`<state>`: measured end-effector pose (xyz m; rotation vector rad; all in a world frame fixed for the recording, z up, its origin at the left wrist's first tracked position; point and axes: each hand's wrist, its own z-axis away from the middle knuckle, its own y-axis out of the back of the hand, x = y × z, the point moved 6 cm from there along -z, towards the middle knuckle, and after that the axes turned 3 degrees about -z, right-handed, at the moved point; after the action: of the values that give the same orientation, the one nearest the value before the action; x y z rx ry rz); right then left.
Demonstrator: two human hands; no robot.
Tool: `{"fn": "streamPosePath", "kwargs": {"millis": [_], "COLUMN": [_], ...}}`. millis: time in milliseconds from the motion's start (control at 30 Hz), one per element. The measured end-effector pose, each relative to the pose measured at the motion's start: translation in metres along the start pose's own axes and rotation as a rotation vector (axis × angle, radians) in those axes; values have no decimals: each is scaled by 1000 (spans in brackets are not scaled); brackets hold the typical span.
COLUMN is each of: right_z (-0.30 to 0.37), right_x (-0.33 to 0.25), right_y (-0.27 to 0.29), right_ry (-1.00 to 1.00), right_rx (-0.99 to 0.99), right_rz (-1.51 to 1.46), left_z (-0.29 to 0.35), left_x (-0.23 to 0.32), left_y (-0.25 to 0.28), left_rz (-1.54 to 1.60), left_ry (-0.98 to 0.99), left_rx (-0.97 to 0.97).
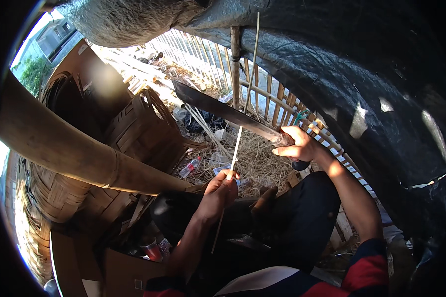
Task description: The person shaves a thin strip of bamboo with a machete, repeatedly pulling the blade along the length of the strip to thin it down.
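My left hand (222, 190) pinches a long, thin, pale bamboo strip (239, 141). The strip rises from below my fist, tilts a little to the right and reaches up near the tarp. In my right hand (300, 144) is a machete (223, 109), gripped by its dark handle. Its long dark blade points to the upper left and crosses the strip above my left hand. Whether the edge touches the strip, I cannot tell.
A thick bamboo pole (74, 143) slants across the left, in front of woven bamboo baskets (134, 123). Dark tarp (381, 99) hangs at right, beside a bamboo slat fence (277, 101). Shavings (262, 166) and a plastic bottle (190, 167) litter the ground. A cardboard box (129, 270) sits lower left.
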<state>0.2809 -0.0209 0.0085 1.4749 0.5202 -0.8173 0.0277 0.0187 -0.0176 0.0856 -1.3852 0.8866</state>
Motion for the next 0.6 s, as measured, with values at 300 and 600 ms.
{"fn": "streamPosePath", "kwargs": {"millis": [300, 600], "right_z": [-10, 2], "right_x": [-45, -16], "right_y": [-21, -13], "right_ry": [201, 29], "right_rx": [-343, -155], "right_rz": [-3, -21], "left_z": [-1, -4], "left_x": [-1, 10], "left_y": [11, 10], "left_rz": [85, -94], "left_ry": [-25, -122], "left_rx": [28, 114]}}
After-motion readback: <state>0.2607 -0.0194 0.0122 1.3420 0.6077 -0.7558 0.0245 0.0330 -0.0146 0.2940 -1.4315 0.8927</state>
